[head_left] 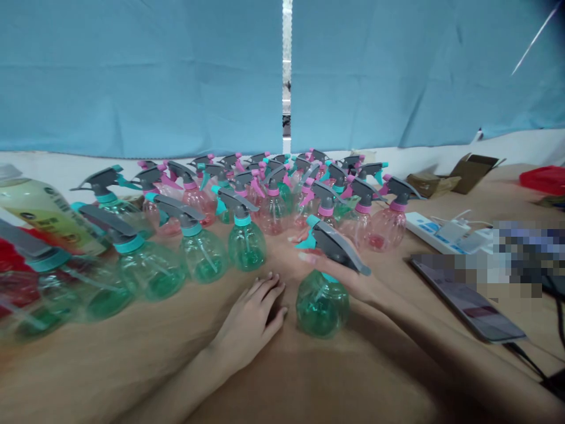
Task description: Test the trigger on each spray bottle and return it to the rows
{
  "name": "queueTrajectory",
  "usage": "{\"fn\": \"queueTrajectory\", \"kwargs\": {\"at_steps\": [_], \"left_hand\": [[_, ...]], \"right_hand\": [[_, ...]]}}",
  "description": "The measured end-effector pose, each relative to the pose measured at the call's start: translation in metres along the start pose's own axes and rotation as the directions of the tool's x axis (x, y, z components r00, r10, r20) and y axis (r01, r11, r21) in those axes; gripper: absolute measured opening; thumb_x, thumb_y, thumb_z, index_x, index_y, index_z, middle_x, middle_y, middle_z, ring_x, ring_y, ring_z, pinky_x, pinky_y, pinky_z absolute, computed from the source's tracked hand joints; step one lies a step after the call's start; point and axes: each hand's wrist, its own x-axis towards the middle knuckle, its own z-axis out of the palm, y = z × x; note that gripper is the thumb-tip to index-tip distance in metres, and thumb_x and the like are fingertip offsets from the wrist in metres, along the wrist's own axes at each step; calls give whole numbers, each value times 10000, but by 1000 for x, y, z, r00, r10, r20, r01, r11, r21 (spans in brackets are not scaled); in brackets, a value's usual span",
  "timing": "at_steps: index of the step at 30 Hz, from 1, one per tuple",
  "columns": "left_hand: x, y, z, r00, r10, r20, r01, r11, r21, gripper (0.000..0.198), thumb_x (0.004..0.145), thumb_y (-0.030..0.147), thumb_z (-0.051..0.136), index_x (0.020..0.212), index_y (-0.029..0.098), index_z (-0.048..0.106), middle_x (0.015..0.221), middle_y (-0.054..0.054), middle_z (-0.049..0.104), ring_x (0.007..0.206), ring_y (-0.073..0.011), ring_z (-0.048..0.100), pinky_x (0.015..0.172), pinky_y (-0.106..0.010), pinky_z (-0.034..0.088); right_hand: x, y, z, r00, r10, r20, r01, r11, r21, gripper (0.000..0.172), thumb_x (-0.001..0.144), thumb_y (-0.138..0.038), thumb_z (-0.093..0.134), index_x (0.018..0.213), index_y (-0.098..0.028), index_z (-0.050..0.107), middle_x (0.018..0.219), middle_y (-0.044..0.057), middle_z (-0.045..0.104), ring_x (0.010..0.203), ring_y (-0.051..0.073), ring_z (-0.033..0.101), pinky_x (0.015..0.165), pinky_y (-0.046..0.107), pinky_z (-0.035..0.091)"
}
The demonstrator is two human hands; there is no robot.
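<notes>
Right hand (353, 282) wrapped around a grey trigger head (335, 247) on a green plastic spray bottle (322, 305), near the middle of the table (309, 377); left hand (251, 321) open, flat just beside. Farther back, rows of green and pink spray bottles (273, 213), all already topped.

Bright even light, soft shadows on the tabletop (309, 377), blurred spray bottles (48, 306) at lower left, bent wide-angle edges

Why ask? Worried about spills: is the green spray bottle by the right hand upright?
Upright: the bottle sits on the table, neck up.
</notes>
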Motion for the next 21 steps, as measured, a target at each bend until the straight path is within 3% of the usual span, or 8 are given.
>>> {"fn": "queueTrajectory", "kwargs": {"at_steps": [4, 7, 11, 16, 21], "left_hand": [[-1, -1, 1, 1000, 0, -2, 0, 1000, 2, 401, 954, 304, 437, 1304, 114, 487, 1366, -119, 513, 1295, -248, 426, 1061, -436, 357], [-1, -1, 1, 1000, 3, -5, -3, 1000, 1, 404, 953, 308, 442, 1309, 121, 484, 1371, -116, 509, 1298, -248, 424, 1071, -432, 346], [-1, 1, 0, 1000, 2, -3, -2, 1000, -10, 391, 954, 306, 445, 1298, 126, 491, 1374, -116, 506, 1297, -248, 426, 1067, -430, 357], [-3, 3, 0, 1000, -2, -24, 2, 999, -38, 372, 953, 296, 456, 1285, 131, 497, 1376, -115, 503, 1305, -251, 414, 1069, -438, 355], [-4, 3, 0, 1000, 5, -21, -5, 1000, -28, 375, 946, 282, 473, 1283, 119, 493, 1364, -125, 510, 1299, -254, 419, 1069, -446, 351]], "right_hand": [[-4, 1, 3, 999, -26, -30, 25, 999, -29, 196, 831, -451, 598, 892, -266, 571, 727, -21, 544, 667, 149, 527, 641, 284, 461], [-2, -4, 5, 997, -70, 15, 70, 998, 7, 192, 838, -415, 602, 966, -273, 583, 772, -19, 577, 660, 139, 535, 637, 275, 463], [7, -7, 8, 995, -98, 31, 99, 995, -20, 181, 846, -419, 587, 964, -282, 584, 677, -35, 544, 603, 135, 522, 573, 266, 437], [14, -6, 9, 982, -190, 10, 190, 982, 9, 237, 857, -496, 539, 927, -284, 617, 853, -9, 634, 762, 159, 591, 682, 292, 467], [16, 1, 8, 987, -150, 52, 150, 989, 3, 291, 855, -530, 521, 876, -257, 621, 716, -10, 572, 677, 154, 559, 625, 291, 456]]}}
